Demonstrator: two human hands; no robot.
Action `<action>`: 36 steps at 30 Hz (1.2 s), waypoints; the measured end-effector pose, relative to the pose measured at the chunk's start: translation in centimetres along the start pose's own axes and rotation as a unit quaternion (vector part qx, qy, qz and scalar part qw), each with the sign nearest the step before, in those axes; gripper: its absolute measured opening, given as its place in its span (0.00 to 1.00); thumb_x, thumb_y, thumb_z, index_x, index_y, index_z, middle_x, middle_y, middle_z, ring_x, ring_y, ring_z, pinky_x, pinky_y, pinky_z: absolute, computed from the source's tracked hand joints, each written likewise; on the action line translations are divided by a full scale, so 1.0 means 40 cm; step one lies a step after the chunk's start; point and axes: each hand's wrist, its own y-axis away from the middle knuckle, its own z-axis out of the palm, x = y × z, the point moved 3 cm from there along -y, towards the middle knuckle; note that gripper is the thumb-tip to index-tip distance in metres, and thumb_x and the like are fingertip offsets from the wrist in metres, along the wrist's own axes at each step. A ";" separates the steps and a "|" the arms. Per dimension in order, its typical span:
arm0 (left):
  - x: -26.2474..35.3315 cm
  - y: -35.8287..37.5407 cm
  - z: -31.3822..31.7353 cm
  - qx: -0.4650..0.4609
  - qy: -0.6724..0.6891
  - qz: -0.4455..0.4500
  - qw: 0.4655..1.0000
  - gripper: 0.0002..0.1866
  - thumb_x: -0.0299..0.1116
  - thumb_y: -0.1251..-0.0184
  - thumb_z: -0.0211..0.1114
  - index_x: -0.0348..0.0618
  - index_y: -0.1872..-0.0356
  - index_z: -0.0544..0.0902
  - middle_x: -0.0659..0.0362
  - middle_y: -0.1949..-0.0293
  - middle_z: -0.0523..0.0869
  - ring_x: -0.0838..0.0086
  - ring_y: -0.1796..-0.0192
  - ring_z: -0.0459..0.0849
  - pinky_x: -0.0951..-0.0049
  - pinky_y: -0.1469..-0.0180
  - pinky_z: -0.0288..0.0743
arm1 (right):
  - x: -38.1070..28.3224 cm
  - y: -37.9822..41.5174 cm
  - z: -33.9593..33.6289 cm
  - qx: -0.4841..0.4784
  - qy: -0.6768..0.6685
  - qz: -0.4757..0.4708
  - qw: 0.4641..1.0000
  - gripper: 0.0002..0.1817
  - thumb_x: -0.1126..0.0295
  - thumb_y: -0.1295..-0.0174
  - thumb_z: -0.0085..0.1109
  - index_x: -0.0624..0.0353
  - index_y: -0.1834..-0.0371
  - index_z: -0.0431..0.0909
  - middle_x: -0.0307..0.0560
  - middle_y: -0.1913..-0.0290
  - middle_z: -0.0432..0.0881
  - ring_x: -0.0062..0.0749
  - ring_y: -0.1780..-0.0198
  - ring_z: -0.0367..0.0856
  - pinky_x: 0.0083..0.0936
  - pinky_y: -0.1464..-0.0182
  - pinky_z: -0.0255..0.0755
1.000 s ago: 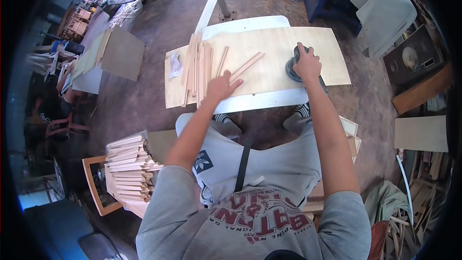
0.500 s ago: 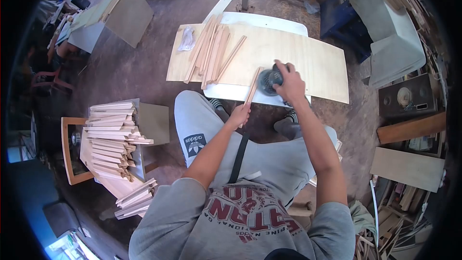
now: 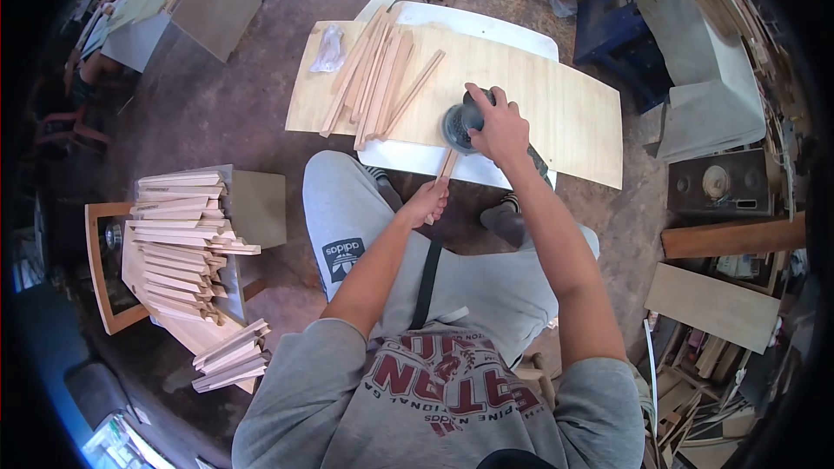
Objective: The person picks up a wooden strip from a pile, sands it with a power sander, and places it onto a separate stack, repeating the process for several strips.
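Observation:
My right hand (image 3: 502,128) is wrapped over the top of a dark sander (image 3: 457,128) at the near side of the plywood board (image 3: 556,113). Closed around the near end of a thin wooden strip (image 3: 448,164) is my left hand (image 3: 425,202). The strip points away from me, and its far end is hidden under the sander. Left of the sander, several wooden strips (image 3: 375,87) lie in a loose bunch on the board, with one separate strip (image 3: 414,95) slanting beside them.
A clear plastic bag (image 3: 329,49) lies at the board's left end. To my left, many strips (image 3: 182,247) are stacked on a low stand beside a wooden frame (image 3: 97,269). A speaker box (image 3: 718,184) and a plywood panel (image 3: 714,306) stand at right.
The sander has moved left in my right hand, from beside the strip to over its far part. My left hand has shifted slightly left, still holding the strip. The whole view has shifted a little.

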 end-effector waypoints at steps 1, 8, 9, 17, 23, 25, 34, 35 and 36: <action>-0.001 -0.001 0.000 0.000 0.003 0.005 1.000 0.25 0.61 0.16 0.54 0.50 0.65 0.71 0.68 0.76 0.67 0.81 0.78 0.64 0.76 0.77 0.61 | 0.005 -0.002 0.004 0.009 -0.003 0.001 1.000 0.51 0.67 0.54 0.79 0.24 0.23 0.67 0.51 0.32 0.76 0.56 0.47 0.85 0.47 0.56 0.87; -0.008 -0.020 0.005 -0.019 0.032 0.004 0.999 0.25 0.62 0.17 0.54 0.51 0.65 0.71 0.69 0.76 0.67 0.82 0.78 0.64 0.77 0.77 0.61 | -0.039 0.094 -0.014 -0.031 -0.009 0.000 0.999 0.50 0.65 0.53 0.82 0.23 0.23 0.68 0.50 0.30 0.75 0.54 0.44 0.85 0.48 0.53 0.87; -0.013 -0.018 0.006 -0.019 0.031 0.006 0.999 0.25 0.62 0.17 0.54 0.51 0.65 0.71 0.69 0.76 0.67 0.82 0.77 0.64 0.77 0.77 0.61 | -0.041 0.095 -0.013 -0.032 -0.009 0.003 0.999 0.50 0.65 0.53 0.82 0.23 0.23 0.68 0.49 0.30 0.75 0.54 0.44 0.85 0.49 0.52 0.87; -0.013 -0.009 0.008 -0.012 0.030 0.007 0.999 0.24 0.61 0.16 0.55 0.52 0.65 0.70 0.69 0.76 0.67 0.82 0.78 0.64 0.77 0.77 0.60 | 0.066 -0.033 0.023 0.028 0.003 0.049 0.998 0.51 0.64 0.53 0.80 0.24 0.22 0.67 0.49 0.32 0.75 0.55 0.47 0.85 0.48 0.54 0.86; -0.008 -0.013 0.007 -0.025 0.028 0.006 0.999 0.24 0.61 0.17 0.56 0.52 0.65 0.70 0.69 0.76 0.67 0.82 0.78 0.63 0.77 0.77 0.61 | -0.016 0.084 -0.005 -0.022 -0.010 0.008 1.000 0.51 0.63 0.52 0.81 0.24 0.22 0.66 0.50 0.30 0.74 0.55 0.45 0.85 0.50 0.52 0.86; -0.013 -0.011 0.005 -0.021 0.023 0.009 0.999 0.24 0.61 0.17 0.56 0.52 0.65 0.70 0.69 0.76 0.67 0.82 0.78 0.63 0.77 0.77 0.61 | -0.030 0.102 -0.006 -0.031 -0.015 0.006 0.999 0.51 0.62 0.52 0.82 0.24 0.22 0.66 0.50 0.30 0.75 0.55 0.45 0.85 0.50 0.51 0.86; 0.001 0.006 0.019 0.001 -0.006 0.003 1.000 0.17 0.47 0.21 0.68 0.53 0.63 0.70 0.70 0.75 0.68 0.85 0.78 0.64 0.79 0.78 0.60 | 0.044 -0.066 0.004 0.014 0.010 0.052 0.998 0.50 0.66 0.53 0.79 0.25 0.23 0.67 0.49 0.33 0.76 0.56 0.47 0.85 0.49 0.54 0.86; 0.002 0.004 0.018 0.002 -0.016 0.007 1.000 0.16 0.44 0.22 0.69 0.52 0.63 0.70 0.70 0.75 0.69 0.85 0.78 0.64 0.79 0.78 0.60 | 0.044 -0.054 0.009 0.013 0.005 0.041 0.999 0.50 0.66 0.53 0.79 0.25 0.23 0.67 0.49 0.33 0.76 0.56 0.47 0.85 0.48 0.54 0.87; 0.002 -0.002 0.016 0.002 -0.025 0.011 1.000 0.15 0.41 0.22 0.70 0.52 0.63 0.70 0.70 0.74 0.69 0.85 0.78 0.64 0.79 0.78 0.60 | 0.033 -0.024 0.009 0.012 0.001 0.029 1.000 0.50 0.66 0.53 0.80 0.25 0.23 0.67 0.50 0.33 0.75 0.56 0.47 0.85 0.48 0.54 0.87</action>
